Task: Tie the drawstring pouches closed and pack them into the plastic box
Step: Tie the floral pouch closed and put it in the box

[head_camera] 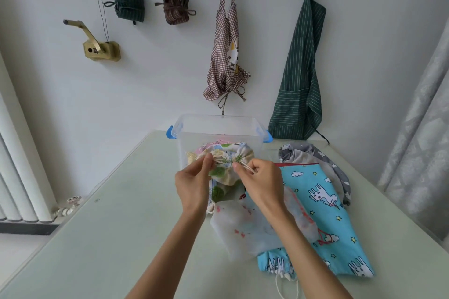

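While both hands pinch cord: knot unfinished.
Left hand (192, 181): pinches gathered pouch (228, 161) mouth.
Right hand (261, 183): pinches drawstring (247, 167).
Plastic box (220, 128): just beyond, far side.

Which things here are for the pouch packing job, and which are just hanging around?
For the job:
- cream leaf-print cloth pouch, pinched by left hand and right hand
- clear plastic box with blue clips
- turquoise unicorn-print pouch
- white translucent pouch
- grey print pouch

Just around:
- green striped apron
- brown checked apron
- brass wall crank
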`<state>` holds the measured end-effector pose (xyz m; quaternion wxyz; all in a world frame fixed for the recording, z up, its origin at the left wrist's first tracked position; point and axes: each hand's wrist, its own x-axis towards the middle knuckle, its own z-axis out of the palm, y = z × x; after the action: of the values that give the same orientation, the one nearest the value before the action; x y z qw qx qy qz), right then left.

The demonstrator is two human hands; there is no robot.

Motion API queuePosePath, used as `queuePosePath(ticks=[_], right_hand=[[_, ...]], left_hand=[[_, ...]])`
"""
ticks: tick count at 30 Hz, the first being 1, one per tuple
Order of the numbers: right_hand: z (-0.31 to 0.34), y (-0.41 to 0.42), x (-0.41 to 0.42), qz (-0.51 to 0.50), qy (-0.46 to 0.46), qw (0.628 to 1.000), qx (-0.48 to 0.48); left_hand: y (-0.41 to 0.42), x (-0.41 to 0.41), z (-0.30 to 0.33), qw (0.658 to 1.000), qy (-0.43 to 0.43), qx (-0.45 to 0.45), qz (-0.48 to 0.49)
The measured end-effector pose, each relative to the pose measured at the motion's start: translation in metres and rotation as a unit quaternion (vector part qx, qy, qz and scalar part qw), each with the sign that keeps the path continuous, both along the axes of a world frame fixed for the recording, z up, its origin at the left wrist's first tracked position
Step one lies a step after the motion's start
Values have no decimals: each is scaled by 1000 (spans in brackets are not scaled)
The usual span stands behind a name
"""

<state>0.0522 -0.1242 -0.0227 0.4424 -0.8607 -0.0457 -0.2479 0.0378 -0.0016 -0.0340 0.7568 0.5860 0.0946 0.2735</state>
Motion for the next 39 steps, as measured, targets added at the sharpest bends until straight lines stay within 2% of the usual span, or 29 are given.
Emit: queuePosePath(ticks=[6, 10, 14, 18, 22, 25, 27, 29, 34, 39], right_hand=[[-28, 11, 29, -22, 72, 995, 63], [-30, 3, 32, 20, 14, 998, 53], [2, -19, 27, 115, 70, 991, 4], [19, -33, 15, 93, 113, 986, -77], [21, -32, 8, 74, 155, 973, -153], [16, -23, 5, 104, 177, 958, -199], [14, -20, 4, 123, 194, 950, -210], [16, -21, 4, 144, 221, 943, -201], [41, -42, -9, 228, 312, 906, -172], [56, -65, -13, 206, 248, 945, -52]], left_hand=[[-11, 23, -25, 998, 22, -35, 46], [-1, 36, -23, 999, 21, 14, 24], [20, 46, -7, 992, 38, 91, -80], [28, 39, 8, 986, 19, 147, -82], [20, 33, 20, 985, -57, 144, -72], [6, 33, 22, 978, -83, 127, -143], [1, 32, 21, 964, -78, 112, -226], [3, 32, 20, 946, -56, 135, -288], [18, 31, 20, 890, 38, 290, -351], [6, 24, 16, 818, 61, 365, -440]])
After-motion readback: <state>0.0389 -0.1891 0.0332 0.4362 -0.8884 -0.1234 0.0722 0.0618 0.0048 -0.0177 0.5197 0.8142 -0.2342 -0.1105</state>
